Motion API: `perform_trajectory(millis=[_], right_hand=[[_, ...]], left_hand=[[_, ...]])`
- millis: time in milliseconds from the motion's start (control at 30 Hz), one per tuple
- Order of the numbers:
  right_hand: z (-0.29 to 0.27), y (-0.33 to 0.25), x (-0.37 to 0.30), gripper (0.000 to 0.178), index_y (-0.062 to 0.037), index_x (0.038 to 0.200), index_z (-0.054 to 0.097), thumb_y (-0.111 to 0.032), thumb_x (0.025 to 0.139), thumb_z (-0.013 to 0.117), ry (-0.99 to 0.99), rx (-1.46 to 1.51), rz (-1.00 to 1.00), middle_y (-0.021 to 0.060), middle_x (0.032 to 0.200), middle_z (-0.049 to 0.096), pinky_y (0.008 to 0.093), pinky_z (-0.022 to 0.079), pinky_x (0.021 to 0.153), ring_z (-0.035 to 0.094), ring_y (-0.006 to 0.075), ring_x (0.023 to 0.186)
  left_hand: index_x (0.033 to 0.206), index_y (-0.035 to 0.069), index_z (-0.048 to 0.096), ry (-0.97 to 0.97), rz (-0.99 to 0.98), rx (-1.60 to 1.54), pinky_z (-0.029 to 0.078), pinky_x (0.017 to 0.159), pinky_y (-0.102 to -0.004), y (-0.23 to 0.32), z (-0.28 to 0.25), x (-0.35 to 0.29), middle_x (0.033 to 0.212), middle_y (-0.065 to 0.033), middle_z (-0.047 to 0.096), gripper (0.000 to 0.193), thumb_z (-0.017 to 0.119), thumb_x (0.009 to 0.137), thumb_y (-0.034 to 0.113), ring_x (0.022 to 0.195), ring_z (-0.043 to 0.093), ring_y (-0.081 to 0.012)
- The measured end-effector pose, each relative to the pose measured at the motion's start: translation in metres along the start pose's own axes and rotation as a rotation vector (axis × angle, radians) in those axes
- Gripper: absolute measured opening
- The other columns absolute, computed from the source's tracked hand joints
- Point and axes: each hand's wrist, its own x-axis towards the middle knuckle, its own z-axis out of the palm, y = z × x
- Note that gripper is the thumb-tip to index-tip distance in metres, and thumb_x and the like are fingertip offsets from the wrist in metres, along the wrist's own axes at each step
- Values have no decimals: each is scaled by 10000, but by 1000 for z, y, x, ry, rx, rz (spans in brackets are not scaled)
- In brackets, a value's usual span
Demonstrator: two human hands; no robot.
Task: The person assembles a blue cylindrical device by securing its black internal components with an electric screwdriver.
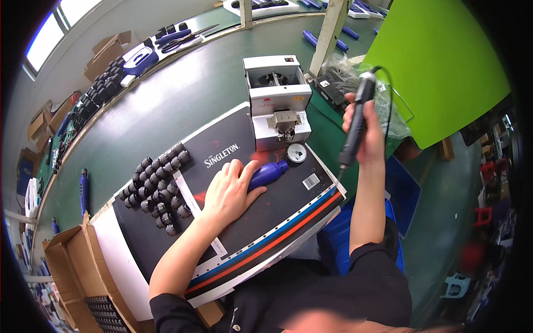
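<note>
My left hand (227, 191) is wrapped round a blue, tube-shaped plastic housing (267, 175) and keeps it down on the dark printed board. To the right, my right hand (373, 133) is raised and grips a black electric screwdriver (355, 133) with a cord at its top; its tip points down, apart from the housing. By the housing's far end lies a round silvery disc (296, 153), with thin red wires beside it. Behind them stands a white boxy machine (279, 105) with an open top and a metal fitting on its front.
Several black ring-shaped parts (158, 183) sit on the board (222, 166), left of my hand. An open cardboard box (72, 261) is at the lower left. A metal post (328, 39), a clear plastic bag (394, 114) and a green panel (438, 66) stand at the right.
</note>
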Motion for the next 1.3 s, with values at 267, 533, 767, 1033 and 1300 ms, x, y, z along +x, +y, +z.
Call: perform_trajectory(millis=[267,533,767,1033,1300], right_hand=[[121,-56,14,519,21,1392,403,-141,948,618,64,-142,-720,213,1241,611,370,619,833,714,253,949],[147,4,23,683,18,1422,361,-119,900,780,-344,-93,-758,126,938,659,232,519,598,623,103,644],[154,11,30,465,-2,1282,427,-185,961,710,-306,-270,-633,123,923,622,261,505,534,582,125,581],[150,5,34,416,14,1268,441,-168,977,676,-239,-300,-590,167,961,654,256,490,553,592,123,569],[149,5,10,499,-12,1312,432,-248,970,708,-310,-232,-596,190,980,659,252,500,542,600,145,556]], left_hand=[[1327,107,622,79,49,163,482,816,-376,-6,9,2,997,-83,575,528,714,900,403,917,562,-260],[1337,114,610,76,41,179,448,772,-349,-9,14,3,971,-68,555,543,689,914,446,896,540,-231],[1346,115,607,73,43,155,450,773,-355,-10,13,1,967,-67,548,550,688,914,446,897,538,-232],[1349,120,603,83,52,133,449,771,-362,-11,13,3,976,-64,555,544,684,919,442,901,538,-232],[1350,124,597,74,39,129,450,770,-362,-10,12,2,976,-63,555,547,693,912,437,899,536,-230]])
